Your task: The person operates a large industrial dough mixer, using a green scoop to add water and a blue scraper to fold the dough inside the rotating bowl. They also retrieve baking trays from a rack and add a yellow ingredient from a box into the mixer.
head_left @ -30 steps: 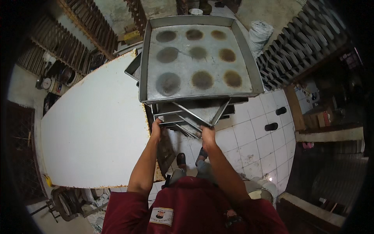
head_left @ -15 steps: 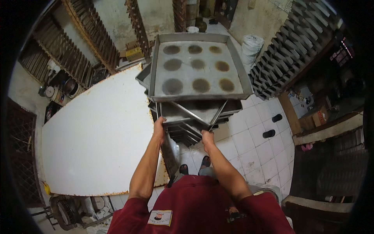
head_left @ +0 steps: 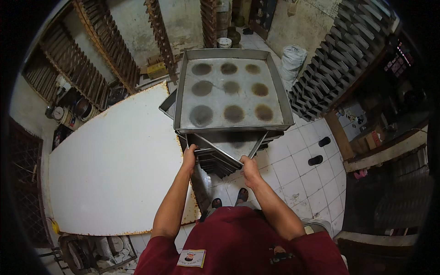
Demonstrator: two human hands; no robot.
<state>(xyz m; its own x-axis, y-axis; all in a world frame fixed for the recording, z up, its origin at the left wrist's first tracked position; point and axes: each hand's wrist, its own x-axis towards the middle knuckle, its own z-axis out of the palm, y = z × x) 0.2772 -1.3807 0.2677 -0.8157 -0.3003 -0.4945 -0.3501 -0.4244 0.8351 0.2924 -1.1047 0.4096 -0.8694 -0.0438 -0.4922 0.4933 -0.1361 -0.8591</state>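
A square metal baking tray [head_left: 217, 123], with rows of round dark stains on its bottom, tops a tall stack directly ahead of me. Beneath it, another metal tray [head_left: 220, 149] lies turned at an angle, one corner pointing toward me. My left hand [head_left: 189, 158] is closed on the left edge of the trays under the top one. At the near corner, my right hand [head_left: 250, 169] is closed with its thumb on top of the rim. Whether each hand grips one tray or several is hidden. More stacked tray edges [head_left: 219, 166] show below, between the hands.
A large white tabletop [head_left: 114, 169] with rusty edges adjoins the stack on the left. Another tall stack of trays [head_left: 330, 68] stands at the right wall. Wooden racks [head_left: 110, 50] line the back left. Black slippers [head_left: 315, 160] lie on the tiled floor [head_left: 288, 176].
The top tray has shifted toward me, covering more of the trays beneath. Both hands keep their hold and have moved slightly. The view has tilted a little.
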